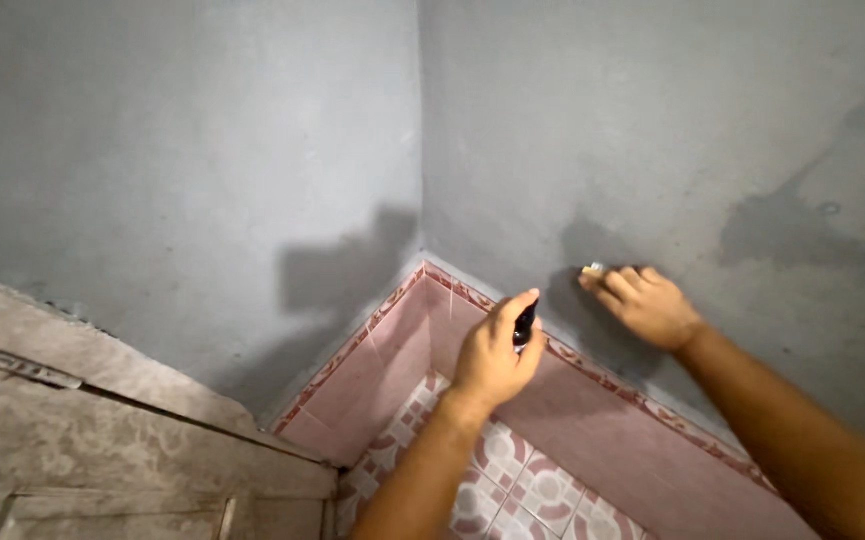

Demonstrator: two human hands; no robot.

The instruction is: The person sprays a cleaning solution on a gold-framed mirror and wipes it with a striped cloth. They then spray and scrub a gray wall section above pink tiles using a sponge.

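My left hand is raised in front of the wall corner and grips a small dark bottle, with a finger over its top. My right hand is pressed flat against the grey plastered wall, holding a small pale pad or sponge under the fingertips. Around that hand the wall shows a darker damp-looking patch. The two hands are about a hand's width apart.
Pink wall tiles with a red patterned border strip run below the plaster. Patterned floor tiles lie beneath. A weathered wooden door fills the lower left. More dark stains mark the right wall.
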